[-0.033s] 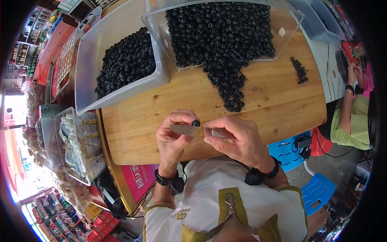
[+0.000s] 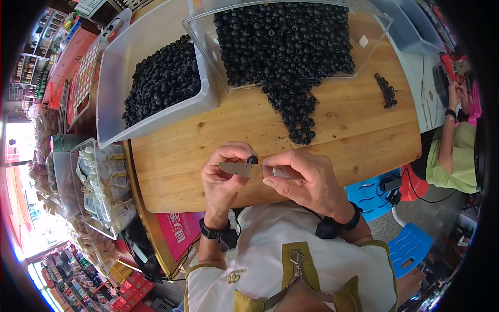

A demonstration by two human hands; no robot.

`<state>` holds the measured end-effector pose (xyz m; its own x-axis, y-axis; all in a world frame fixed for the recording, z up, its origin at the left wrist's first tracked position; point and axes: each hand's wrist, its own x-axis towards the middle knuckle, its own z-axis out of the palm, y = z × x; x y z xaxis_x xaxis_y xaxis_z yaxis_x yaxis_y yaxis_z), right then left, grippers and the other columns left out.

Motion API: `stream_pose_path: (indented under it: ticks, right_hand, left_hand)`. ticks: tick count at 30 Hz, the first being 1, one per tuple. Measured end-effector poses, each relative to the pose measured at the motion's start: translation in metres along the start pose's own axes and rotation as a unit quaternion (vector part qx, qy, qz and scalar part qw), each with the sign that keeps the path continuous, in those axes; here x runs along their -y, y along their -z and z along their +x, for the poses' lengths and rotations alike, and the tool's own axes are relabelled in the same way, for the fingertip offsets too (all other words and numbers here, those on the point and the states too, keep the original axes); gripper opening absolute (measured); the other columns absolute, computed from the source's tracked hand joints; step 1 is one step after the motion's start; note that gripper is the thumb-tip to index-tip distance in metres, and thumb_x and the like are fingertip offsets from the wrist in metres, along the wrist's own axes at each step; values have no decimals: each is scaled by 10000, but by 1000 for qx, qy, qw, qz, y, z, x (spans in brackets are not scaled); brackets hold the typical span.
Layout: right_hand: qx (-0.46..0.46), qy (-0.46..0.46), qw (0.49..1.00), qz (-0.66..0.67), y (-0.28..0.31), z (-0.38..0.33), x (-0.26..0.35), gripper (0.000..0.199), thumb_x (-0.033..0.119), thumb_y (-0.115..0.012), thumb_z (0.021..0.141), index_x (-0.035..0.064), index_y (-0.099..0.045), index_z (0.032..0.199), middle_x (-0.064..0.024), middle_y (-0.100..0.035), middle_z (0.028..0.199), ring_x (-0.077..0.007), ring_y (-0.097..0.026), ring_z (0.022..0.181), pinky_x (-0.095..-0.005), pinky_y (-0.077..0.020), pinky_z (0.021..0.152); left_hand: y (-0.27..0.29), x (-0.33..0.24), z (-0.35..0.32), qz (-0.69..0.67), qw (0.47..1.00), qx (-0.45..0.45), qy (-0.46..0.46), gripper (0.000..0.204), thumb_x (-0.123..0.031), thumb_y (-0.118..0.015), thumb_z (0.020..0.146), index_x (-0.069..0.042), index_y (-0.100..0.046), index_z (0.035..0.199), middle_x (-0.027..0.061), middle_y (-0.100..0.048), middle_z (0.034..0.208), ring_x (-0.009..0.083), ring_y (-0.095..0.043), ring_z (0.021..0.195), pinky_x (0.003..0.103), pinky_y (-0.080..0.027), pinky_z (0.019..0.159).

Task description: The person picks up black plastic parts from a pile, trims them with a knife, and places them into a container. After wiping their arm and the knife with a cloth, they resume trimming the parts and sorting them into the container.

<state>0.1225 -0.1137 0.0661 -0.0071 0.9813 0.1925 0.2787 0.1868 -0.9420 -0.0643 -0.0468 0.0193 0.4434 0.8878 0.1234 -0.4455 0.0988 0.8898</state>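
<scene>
Over the near part of the wooden table, my left hand (image 2: 222,174) is closed, pinching a small black round piece (image 2: 252,159) at its fingertips. It looks like a bead or cap; its exact kind is unclear. My right hand (image 2: 310,182) grips a small knife (image 2: 236,168) by the handle. The flat, pointed blade extends left over the left fingers, just below the black piece. Farther back, many similar black pieces (image 2: 297,112) spill toward me from a clear bin (image 2: 382,26). At the back left, a translucent white tub (image 2: 115,125) contains another dark heap.
A short row of black pieces (image 2: 385,91) lies on the table's right side. Packets fill a clear bin (image 2: 106,229) left of the table. Blue stools (image 2: 410,249) stand at the lower right. Another person's arm (image 2: 446,138) shows at the far right.
</scene>
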Motion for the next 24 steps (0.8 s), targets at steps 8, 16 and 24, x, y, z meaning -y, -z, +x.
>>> stream_pose_path:
  ticks: [8,16,24]
  right_hand:
    - [-84,-154,984,-24,22,8,-20,139,65,-670,900,16,-635,1026,-3,-669,874,-29,-540,690,-193,-445,623]
    - [-88,-117,989,5,16,6,-16,120,61,-653,915,2,-620,1014,-12,-671,890,-18,-532,726,-179,-430,644]
    - [-91,-117,989,9,18,-1,-23,116,62,-651,918,0,-619,1011,0,-669,874,-18,-519,707,-180,-419,633]
  left_hand:
    - [-4,-13,-5,-44,998,-18,-46,246,98,-695,752,30,-614,974,130,-596,996,167,-587,847,289,-511,733]
    - [2,-11,0,-14,999,-33,-33,259,110,-691,765,20,-617,996,119,-599,1008,151,-586,887,273,-509,770]
    - [29,-77,40,294,918,-167,-206,232,95,-673,818,-3,-614,1020,85,-634,992,121,-598,856,231,-495,752]
